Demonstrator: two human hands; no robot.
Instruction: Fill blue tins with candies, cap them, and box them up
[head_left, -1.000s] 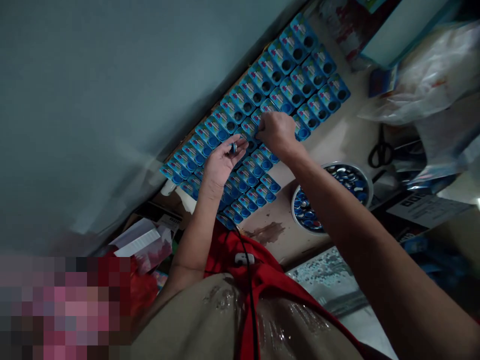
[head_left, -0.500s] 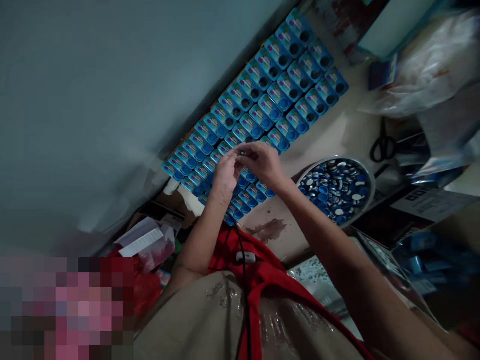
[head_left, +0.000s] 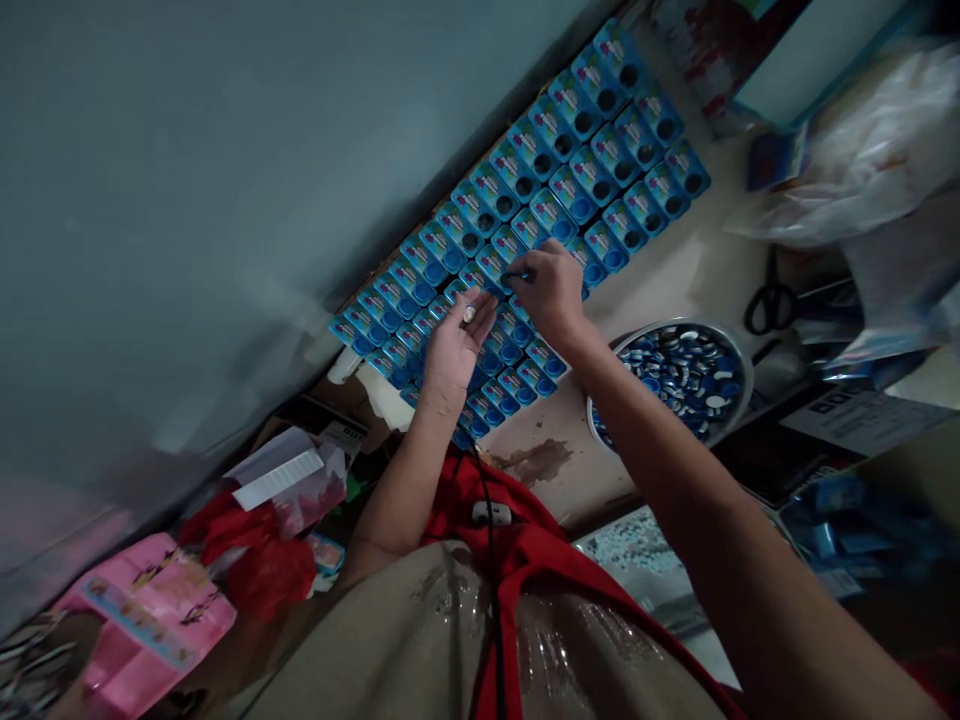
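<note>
Several blue packets (head_left: 577,160), each with a round hole, lie in rows on the table (head_left: 675,270) along the wall. My left hand (head_left: 456,345) hovers palm up over the lower rows, pinching a small cap (head_left: 469,313) at its fingertips. My right hand (head_left: 551,290) is closed just to its right, fingertips pressed down on a packet in the middle rows; what it holds is hidden. A round metal bowl (head_left: 731,345) full of blue and silver caps sits on the table by my right forearm.
Black scissors (head_left: 765,300) lie right of the packets. Clear plastic bags (head_left: 862,150) and a teal box (head_left: 810,50) crowd the upper right. Pink and red wrappers (head_left: 150,610) are piled at the lower left. A dark stain (head_left: 536,462) marks the table's near edge.
My hands, which met half a second ago, have parted: the right moved up to the middle rows, the left stayed low with a cap at its fingertips.
</note>
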